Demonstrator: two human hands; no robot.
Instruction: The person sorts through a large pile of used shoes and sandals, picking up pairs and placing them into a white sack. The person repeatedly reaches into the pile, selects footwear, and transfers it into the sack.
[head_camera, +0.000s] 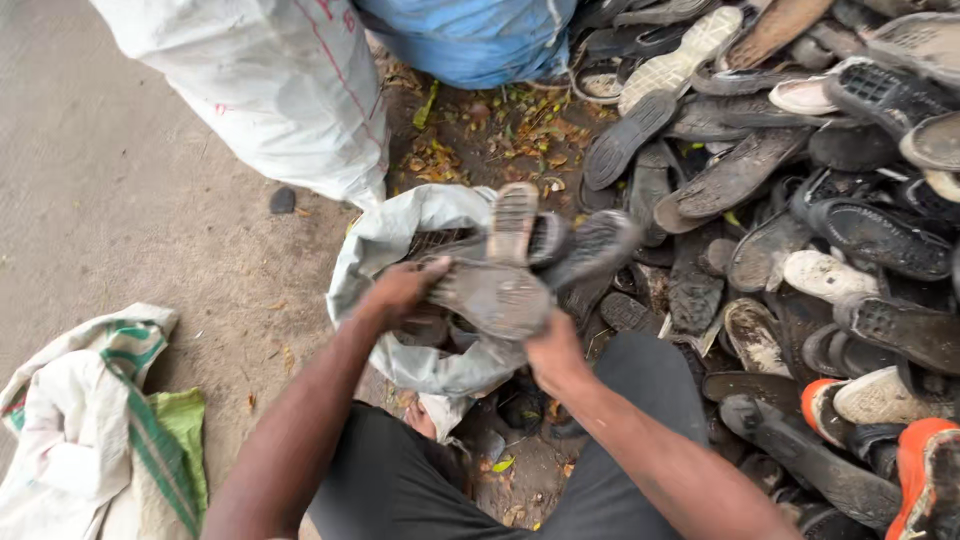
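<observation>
Grey sole (495, 295) over open pale sack (385, 240)

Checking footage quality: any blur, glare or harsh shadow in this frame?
Head view: soft, even daylight, no glare or hard shadows; the soles held by the left hand and right hand are motion-blurred, while the shoe pile stays sharp.

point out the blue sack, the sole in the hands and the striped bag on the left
blue sack (470, 40), head view, its front bulge
worn sole (490, 295), head view, middle of its tread
striped bag (90, 420), head view, its white cloth
</observation>
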